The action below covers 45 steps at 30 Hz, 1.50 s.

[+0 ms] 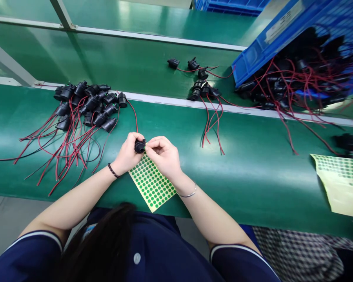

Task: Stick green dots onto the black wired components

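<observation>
My left hand is closed around a round black plastic part, which looks like a small buzzer with a red lead. Thumb and forefinger of my right hand are pinched against the side of that part. A speck of green, like a small dot sticker, shows at those fingertips, mostly hidden. Beneath both hands lies a pale yellow sheet of green dot stickers, its upper corner covered. To the left is a heap of similar black parts with red and black wires.
Several more black parts lie behind a white strip. At the right, a tilted blue crate holds many wired parts. Another sticker sheet overhangs the bench's right side. Patterned cloth is below the edge.
</observation>
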Each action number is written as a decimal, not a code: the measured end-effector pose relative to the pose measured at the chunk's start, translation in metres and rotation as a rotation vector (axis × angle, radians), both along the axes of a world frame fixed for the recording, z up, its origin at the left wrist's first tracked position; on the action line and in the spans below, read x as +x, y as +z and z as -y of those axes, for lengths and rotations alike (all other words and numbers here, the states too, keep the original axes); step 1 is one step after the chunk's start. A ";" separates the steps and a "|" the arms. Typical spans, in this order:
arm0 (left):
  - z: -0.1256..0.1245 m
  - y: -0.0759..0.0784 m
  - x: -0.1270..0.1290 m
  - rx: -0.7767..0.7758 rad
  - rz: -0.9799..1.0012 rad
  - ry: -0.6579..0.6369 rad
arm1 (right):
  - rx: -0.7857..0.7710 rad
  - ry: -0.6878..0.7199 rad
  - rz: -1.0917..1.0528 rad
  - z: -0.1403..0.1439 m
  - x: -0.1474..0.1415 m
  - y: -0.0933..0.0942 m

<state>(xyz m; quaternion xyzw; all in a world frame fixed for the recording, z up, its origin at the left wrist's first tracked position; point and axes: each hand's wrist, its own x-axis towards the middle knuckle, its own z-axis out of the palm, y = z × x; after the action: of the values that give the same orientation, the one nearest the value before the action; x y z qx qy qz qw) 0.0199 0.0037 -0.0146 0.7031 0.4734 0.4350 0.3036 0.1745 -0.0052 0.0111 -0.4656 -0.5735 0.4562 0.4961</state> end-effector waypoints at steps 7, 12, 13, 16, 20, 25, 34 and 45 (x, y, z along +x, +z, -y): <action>0.002 0.001 0.002 0.013 0.004 0.007 | -0.054 0.017 -0.052 0.002 -0.003 0.002; 0.001 -0.001 0.000 0.079 -0.026 -0.003 | -0.167 0.038 -0.120 0.002 -0.003 0.002; 0.001 -0.001 0.000 0.093 -0.039 -0.010 | -0.198 0.045 -0.139 0.001 -0.002 0.002; 0.001 -0.001 -0.001 0.115 -0.069 -0.033 | -0.265 0.058 -0.185 -0.001 -0.001 0.002; 0.003 0.005 0.002 -0.010 0.000 -0.007 | -0.258 0.080 -0.210 -0.003 0.002 0.002; 0.005 0.016 0.008 -0.264 0.194 0.030 | -0.091 0.114 -0.086 -0.005 0.010 0.002; 0.005 0.019 0.008 -0.336 0.243 0.013 | 0.273 0.066 0.236 -0.005 0.014 0.005; 0.005 0.019 0.008 -0.347 0.185 -0.029 | 0.355 0.007 0.322 -0.004 0.012 0.001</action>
<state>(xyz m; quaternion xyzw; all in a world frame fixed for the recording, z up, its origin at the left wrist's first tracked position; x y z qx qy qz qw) 0.0282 -0.0014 0.0043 0.6039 0.5015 0.4050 0.4688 0.1863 -0.0017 0.0124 -0.4359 -0.7181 0.2697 0.4707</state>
